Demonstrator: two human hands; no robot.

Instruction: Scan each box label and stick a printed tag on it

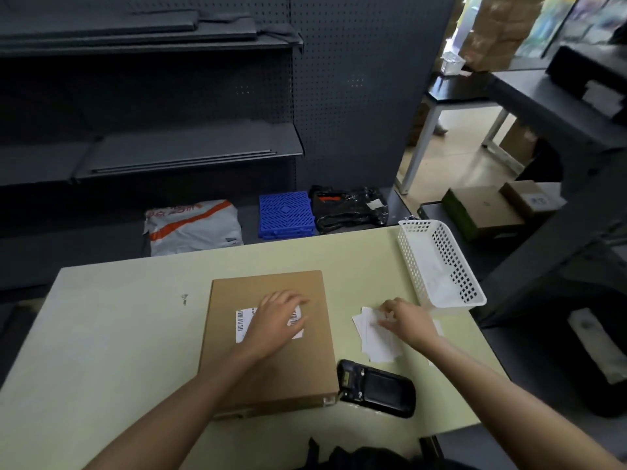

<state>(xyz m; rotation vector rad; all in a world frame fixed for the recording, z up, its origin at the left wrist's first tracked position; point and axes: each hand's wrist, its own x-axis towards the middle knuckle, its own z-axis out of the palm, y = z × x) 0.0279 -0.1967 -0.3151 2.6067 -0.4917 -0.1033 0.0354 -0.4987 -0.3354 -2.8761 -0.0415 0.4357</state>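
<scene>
Box: flat brown carton, lying on the table in front of the person, one only in the work area

Label: white, barcoded, on the box top; left edge shows, the rest lies under the left hand

Left hand: palm down on the label, fingers straight and slightly spread, pressing flat, pinching nothing

Right hand: on the tags, fingers curled, tips meeting at the top sheet; appears to pinch or peel one, though the contact is too small to confirm

Tags: loose pile of white slips on the table, just right of the box

Scanner: black handheld, lying flat beside the box's near right corner, held by neither hand

Basket: white, perforated, far right of the table; contents unclear

Parcels: white bag, black bag, on the floor beyond the table; whether they belong to the job cannot be told

Progress, as judged: scanner set down, so the scan of this box is likely done; no separate tag visible on the box; tag being picked; sticking is left, then any further boxes
</scene>
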